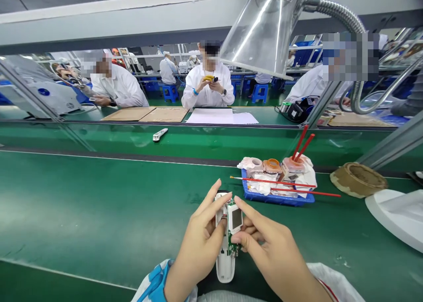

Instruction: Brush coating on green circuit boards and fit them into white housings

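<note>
While a co-worker [115, 84] in a white smock leans over the far table at the left, a white remote control [160, 134] lies on a green ledge [82, 137] beyond the near green table [82, 205]. Closer in, the person's left hand [198, 242], a blue cuff at its wrist, closes its grip around a white plastic device housing [225, 269], with the fingers over the housing's upper end. A green circuit board [234, 248] carrying a small screen [235, 217] lies against that housing, held above the table between both hands. The right hand [274, 249] pinches board and screen from the other side. Just beyond stands a blue tray [277, 199] of tissue-wrapped items, an orange tape roll [272, 165] and red-handled brushes [291, 183]; farther right sit a brown tape roll [358, 180] and a curved white plastic cover [396, 216].
</note>
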A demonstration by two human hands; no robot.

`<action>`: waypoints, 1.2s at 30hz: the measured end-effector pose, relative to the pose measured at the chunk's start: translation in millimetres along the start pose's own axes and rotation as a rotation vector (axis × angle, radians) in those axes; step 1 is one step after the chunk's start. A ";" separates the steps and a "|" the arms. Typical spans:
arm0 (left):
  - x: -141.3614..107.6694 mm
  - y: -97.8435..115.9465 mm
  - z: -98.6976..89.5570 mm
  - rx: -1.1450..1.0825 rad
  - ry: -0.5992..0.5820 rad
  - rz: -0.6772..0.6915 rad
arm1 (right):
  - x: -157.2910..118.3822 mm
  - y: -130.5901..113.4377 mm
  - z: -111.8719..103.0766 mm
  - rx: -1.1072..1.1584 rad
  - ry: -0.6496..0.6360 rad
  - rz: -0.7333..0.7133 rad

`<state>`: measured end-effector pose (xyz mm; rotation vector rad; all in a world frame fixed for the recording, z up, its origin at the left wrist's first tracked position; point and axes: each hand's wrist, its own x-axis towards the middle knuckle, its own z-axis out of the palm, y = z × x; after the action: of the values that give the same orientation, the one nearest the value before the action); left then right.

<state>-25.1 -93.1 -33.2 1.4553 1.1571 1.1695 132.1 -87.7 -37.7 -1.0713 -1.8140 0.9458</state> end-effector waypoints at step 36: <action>-1.0 -9.0 6.3 -0.353 0.155 -0.011 | -3.7 1.0 2.7 -0.378 0.082 -0.313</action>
<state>-20.1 -93.4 -43.0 1.1044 0.9971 1.4174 131.1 -91.2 -40.6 -0.9890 -2.0637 0.3772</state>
